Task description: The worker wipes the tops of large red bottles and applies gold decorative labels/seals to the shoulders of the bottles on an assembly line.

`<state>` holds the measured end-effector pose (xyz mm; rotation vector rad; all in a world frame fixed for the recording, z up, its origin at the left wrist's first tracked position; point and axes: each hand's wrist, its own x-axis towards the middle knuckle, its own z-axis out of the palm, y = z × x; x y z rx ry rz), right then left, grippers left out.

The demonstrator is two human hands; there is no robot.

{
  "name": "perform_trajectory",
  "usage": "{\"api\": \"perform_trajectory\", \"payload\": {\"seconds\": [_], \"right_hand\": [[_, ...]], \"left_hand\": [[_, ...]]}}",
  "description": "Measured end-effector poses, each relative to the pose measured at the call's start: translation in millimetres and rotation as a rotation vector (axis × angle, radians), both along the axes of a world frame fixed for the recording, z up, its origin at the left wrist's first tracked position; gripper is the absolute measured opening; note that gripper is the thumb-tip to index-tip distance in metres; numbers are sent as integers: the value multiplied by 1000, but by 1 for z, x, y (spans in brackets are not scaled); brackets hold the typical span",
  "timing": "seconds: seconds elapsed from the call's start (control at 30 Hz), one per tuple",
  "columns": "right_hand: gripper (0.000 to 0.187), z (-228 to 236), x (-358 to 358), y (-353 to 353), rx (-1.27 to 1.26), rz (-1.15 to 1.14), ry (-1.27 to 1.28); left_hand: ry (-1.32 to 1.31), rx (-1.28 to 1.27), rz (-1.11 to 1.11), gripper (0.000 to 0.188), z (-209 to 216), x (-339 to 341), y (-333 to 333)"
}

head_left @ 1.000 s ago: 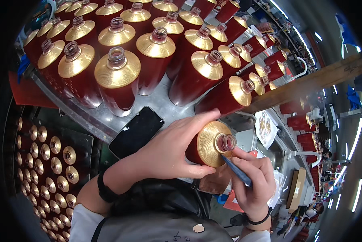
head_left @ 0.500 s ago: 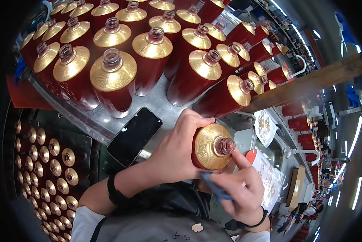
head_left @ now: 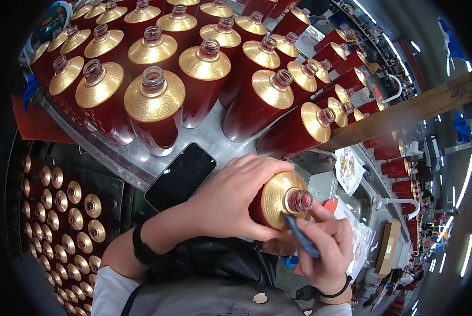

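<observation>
My left hand (head_left: 235,203) is wrapped round the body of a dark red glass bottle (head_left: 276,196) with a gold, pattern-embossed shoulder. The bottle is tilted, its uncapped clear neck pointing right. My right hand (head_left: 328,245) grips a slim blue-grey pen-like tool (head_left: 303,238), whose exact kind I cannot make out. Its tip meets the gold shoulder just below the neck, or lies very near it. Some right-hand fingers are behind the neck. Beyond my hands, several like bottles (head_left: 154,100) stand upright on a metal table (head_left: 209,136).
A black phone (head_left: 181,176) lies by the table's front edge. Lower left, a crate holds many more gold-shouldered bottles (head_left: 75,218). A wooden beam (head_left: 404,113) crosses at the right. Beside my right hand are printed sheets (head_left: 359,231) and a cardboard strip (head_left: 387,246).
The tool, blurred below the bottle before, now has its tip up at the gold shoulder near the neck. Both hands and the bottle have shifted slightly right and down; the view has shifted a little too.
</observation>
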<state>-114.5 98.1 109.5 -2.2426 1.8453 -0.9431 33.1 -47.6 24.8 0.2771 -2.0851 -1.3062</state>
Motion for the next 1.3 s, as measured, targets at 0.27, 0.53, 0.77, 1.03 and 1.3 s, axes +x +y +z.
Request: {"api": "perform_trajectory", "payload": {"seconds": [0.27, 0.53, 0.77, 1.03, 1.3], "right_hand": [[36, 10, -4, -3, 167, 187, 106], [33, 12, 2, 2, 147, 82, 58], [31, 7, 10, 0, 62, -109, -43], [35, 10, 0, 8, 166, -22, -67], [45, -5, -3, 3, -28, 143, 225]], "left_hand": [[128, -53, 219, 88, -16, -12, 15], [212, 10, 301, 94, -23, -18, 31], [277, -25, 435, 95, -28, -26, 47], [203, 52, 464, 111, -22, -23, 50], [111, -1, 337, 96, -14, -15, 37]]}}
